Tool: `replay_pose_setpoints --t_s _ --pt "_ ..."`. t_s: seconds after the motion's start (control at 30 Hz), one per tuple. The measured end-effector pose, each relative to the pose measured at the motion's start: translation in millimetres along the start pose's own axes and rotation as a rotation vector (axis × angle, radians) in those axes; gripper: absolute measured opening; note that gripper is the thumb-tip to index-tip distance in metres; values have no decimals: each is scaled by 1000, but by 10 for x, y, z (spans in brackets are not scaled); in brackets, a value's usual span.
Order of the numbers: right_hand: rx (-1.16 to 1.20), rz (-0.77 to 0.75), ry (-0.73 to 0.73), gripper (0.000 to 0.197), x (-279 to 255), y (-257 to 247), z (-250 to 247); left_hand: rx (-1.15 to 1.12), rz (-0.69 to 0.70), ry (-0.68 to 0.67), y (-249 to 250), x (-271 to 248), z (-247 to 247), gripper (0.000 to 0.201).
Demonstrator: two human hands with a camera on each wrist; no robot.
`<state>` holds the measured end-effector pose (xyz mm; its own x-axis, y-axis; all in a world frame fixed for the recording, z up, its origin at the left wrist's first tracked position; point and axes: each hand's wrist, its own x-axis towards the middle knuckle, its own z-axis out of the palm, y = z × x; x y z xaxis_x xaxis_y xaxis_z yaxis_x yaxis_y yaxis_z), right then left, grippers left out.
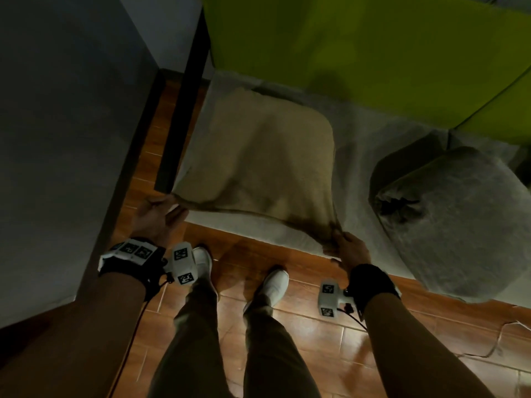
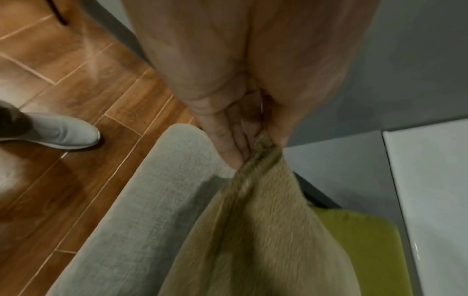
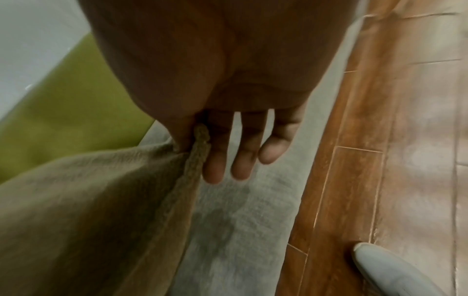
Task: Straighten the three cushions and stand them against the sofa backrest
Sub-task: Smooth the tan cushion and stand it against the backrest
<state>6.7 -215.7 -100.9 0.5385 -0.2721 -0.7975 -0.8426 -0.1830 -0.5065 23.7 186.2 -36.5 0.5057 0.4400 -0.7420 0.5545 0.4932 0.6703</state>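
A tan cushion [image 1: 258, 156] lies on the grey sofa seat [image 1: 359, 145], stretched toward me by its two near corners. My left hand [image 1: 161, 214] pinches the near left corner [image 2: 260, 148] between thumb and fingers. At the near right corner [image 3: 200, 138], my right hand [image 1: 344, 248] pinches the seam between thumb and forefinger, its other fingers [image 3: 243, 160] straight. A grey cushion [image 1: 459, 219] sits at the seat's right, overhanging the front edge. The green backrest [image 1: 359, 47] rises behind. I cannot see a third cushion.
A dark frame post [image 1: 184, 104] stands at the sofa's left end beside a grey wall [image 1: 57, 124]. Wooden floor [image 1: 287, 326] lies in front, with my two white shoes [image 1: 273, 285] close to the seat edge.
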Motion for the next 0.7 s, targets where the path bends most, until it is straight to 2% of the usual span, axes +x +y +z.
replay_pose_setpoints --t_s 0.07,0.17,0.2,0.27,0.3,0.37,0.43,0.5,0.6,0.67,0.7 --pt "-96 12 67 25 86 104 -62 -6 9 58 -15 1 -42 21" --pt "-251 -48 45 18 105 136 -23 44 -20 116 -53 44 -66 19" --pt "-282 -86 40 16 96 118 -6 28 -43 98 -75 64 -61 12" --pt "-267 -120 10 31 56 61 20 -5 -88 59 -84 73 -32 8" --pt "-241 -111 -11 35 46 41 35 23 -101 31 -83 86 -13 7" --pt "-284 -131 -37 29 15 -14 63 187 -107 -22 -79 175 -3 5" --pt "-402 -184 -29 20 12 -53 73 313 -106 5 -83 309 -32 18" --pt "-461 -181 9 22 36 -51 52 386 -99 36 -75 412 -104 37" --pt "-440 -119 64 21 58 9 21 358 -141 28 -82 505 -150 42" --pt "-379 -89 44 14 60 63 23 322 -176 17 -102 560 -152 45" --pt "-320 -62 15 20 44 68 28 316 -180 -8 -111 582 -145 46"
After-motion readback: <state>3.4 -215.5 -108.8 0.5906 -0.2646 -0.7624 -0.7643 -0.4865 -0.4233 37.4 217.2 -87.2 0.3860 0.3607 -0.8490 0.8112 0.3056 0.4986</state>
